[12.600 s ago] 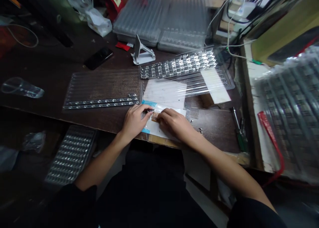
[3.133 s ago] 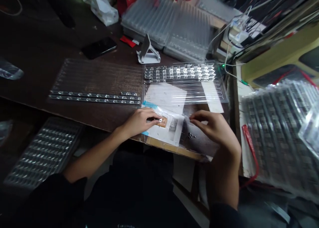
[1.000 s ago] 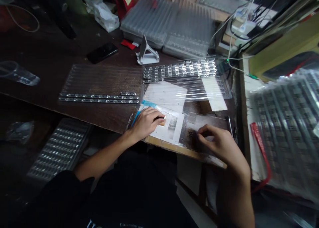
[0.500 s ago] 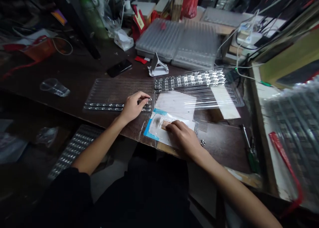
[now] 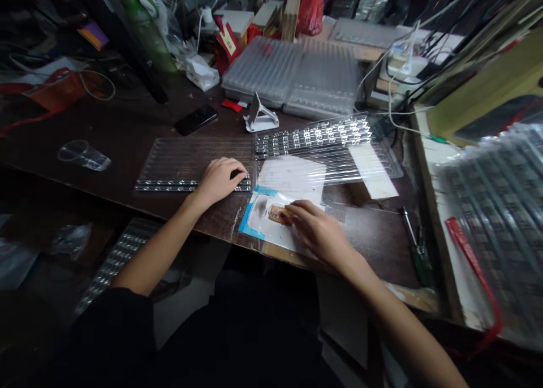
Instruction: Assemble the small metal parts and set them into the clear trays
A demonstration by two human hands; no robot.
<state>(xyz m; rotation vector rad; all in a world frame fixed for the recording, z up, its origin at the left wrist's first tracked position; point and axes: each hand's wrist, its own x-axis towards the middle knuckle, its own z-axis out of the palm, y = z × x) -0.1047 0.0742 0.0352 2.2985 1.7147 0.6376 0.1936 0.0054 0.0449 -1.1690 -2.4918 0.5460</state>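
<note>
My left hand (image 5: 219,180) rests curled on a row of metal connectors (image 5: 169,188) lying in a clear ribbed plastic tray (image 5: 190,156). Whether it grips one is hidden by the fingers. My right hand (image 5: 316,229) lies with its fingertips on a small tan pad (image 5: 278,214). That pad sits on a white paper sheet (image 5: 271,238) edged with blue tape (image 5: 248,229). Anything under those fingertips is hidden. A second clear tray (image 5: 314,139) holds more rows of metal connectors above the paper.
A green-handled screwdriver (image 5: 418,261) lies at the table's right side, beside a large bagged stack of trays (image 5: 492,224). Stacked plastic trays (image 5: 288,77), a white phone stand (image 5: 259,115), a black phone (image 5: 195,119) and a plastic cup (image 5: 83,155) stand farther off.
My left hand has moved from the paper up to the connector row. My right hand has come back from the table's right side onto the tan pad. The view has swung slightly.
</note>
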